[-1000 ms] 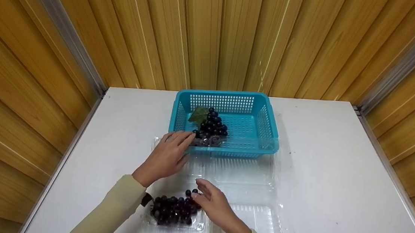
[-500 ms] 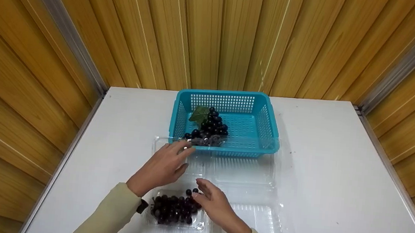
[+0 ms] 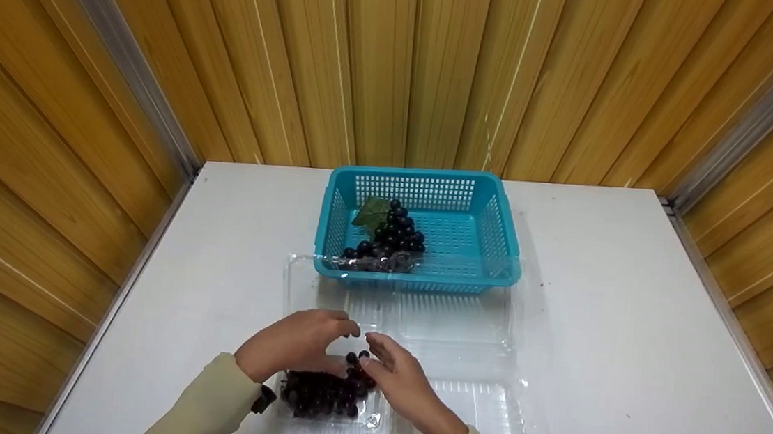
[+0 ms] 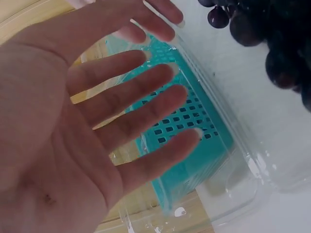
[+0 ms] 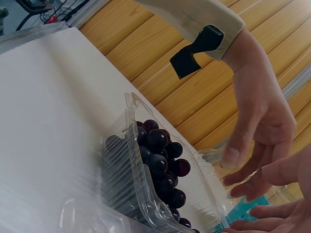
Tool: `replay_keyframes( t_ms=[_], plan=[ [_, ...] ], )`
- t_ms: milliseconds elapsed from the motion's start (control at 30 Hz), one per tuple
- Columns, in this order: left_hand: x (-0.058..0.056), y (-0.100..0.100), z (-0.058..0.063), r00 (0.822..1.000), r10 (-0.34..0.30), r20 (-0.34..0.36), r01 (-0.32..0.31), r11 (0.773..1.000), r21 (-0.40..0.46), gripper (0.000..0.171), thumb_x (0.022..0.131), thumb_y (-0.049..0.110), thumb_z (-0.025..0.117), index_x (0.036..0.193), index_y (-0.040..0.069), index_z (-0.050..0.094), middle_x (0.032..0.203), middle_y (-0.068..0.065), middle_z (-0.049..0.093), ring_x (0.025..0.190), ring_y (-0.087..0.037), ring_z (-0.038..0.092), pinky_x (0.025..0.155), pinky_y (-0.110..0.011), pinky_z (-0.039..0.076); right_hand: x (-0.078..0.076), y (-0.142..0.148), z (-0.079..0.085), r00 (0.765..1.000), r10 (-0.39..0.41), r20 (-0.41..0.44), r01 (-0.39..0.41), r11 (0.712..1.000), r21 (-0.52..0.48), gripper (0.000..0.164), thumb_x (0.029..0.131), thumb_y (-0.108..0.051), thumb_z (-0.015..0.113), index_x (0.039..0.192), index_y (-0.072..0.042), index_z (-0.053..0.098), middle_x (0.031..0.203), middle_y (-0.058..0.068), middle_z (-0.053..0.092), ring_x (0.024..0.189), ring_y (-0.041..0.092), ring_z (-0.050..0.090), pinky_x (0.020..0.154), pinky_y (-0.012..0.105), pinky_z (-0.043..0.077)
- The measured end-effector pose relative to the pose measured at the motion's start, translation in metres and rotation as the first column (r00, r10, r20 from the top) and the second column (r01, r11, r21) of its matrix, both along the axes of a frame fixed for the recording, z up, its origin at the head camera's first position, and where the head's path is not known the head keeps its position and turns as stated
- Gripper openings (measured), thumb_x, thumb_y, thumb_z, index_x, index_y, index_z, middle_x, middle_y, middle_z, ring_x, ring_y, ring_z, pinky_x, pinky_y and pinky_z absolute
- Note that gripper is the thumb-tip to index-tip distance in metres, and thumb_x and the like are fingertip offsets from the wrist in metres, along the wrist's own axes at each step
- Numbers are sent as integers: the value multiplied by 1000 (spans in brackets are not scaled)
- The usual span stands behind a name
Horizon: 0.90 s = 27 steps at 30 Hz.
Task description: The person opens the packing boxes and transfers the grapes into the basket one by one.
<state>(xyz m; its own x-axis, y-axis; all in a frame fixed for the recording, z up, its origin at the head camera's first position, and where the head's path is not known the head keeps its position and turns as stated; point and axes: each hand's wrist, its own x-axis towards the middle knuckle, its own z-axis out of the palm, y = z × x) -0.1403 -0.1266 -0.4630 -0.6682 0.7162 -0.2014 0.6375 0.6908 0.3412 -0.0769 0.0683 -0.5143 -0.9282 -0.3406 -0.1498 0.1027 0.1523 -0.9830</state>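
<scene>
A bunch of dark grapes [image 3: 321, 399] lies in a clear plastic clamshell box [image 3: 372, 422], whose lid [image 3: 296, 286] is raised toward the basket. Over the grapes hovers my left hand [image 3: 291, 345], fingers loosely bent with nothing between them; the left wrist view shows its palm [image 4: 63, 145] and spread fingers apart from the grapes [image 4: 277, 48]. My right hand [image 3: 410, 390] is at the bunch's right end, fingers relaxed, its thumb beside the upper grapes; whether it touches them I cannot tell. In the right wrist view, grapes [image 5: 163, 165] rise above the box rim.
Behind the boxes stands a blue plastic basket [image 3: 489, 240], holding another dark grape bunch [image 3: 399, 229] with a green leaf [image 3: 371, 212]. A second clear box [image 3: 473, 420] sits to the right, its lid [image 3: 454, 321] also raised. Wood-patterned walls [image 3: 441, 75] enclose the white table [image 3: 628, 336].
My left hand has come back from the basket's front left edge, over the raised lid, to above the grapes in the box. The right hand has stayed in place.
</scene>
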Motion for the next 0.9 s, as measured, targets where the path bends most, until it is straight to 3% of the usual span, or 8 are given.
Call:
replay_keyframes(
  t_ms=[267,433,900],
  plan=[
    [8,2,-9,995,13,97,-3,995,-100,71,68,35,87,130,14,60,123,-4,66,109,-17,64,95,-36,51,0,-2,0,999,-42,32,40,998,52,49,102,-35,46,142,-7,45,147,20,45,135,36,44,106,50,41],
    [12,3,-15,992,6,127,12,990,-138,82,66,37,88,138,19,53,125,-2,65,109,-16,63,95,-35,52,0,-1,0,999,-39,21,38,998,57,49,102,-37,44,141,-8,46,145,20,47,134,36,46,106,51,40],
    [18,8,-28,978,21,207,23,978,-209,82,63,40,89,135,27,53,120,2,66,105,-11,61,94,-38,52,-2,-2,-1,997,-71,-2,71,993,94,45,103,-40,41,136,-11,53,134,17,57,122,32,54,99,48,44]
  ],
)
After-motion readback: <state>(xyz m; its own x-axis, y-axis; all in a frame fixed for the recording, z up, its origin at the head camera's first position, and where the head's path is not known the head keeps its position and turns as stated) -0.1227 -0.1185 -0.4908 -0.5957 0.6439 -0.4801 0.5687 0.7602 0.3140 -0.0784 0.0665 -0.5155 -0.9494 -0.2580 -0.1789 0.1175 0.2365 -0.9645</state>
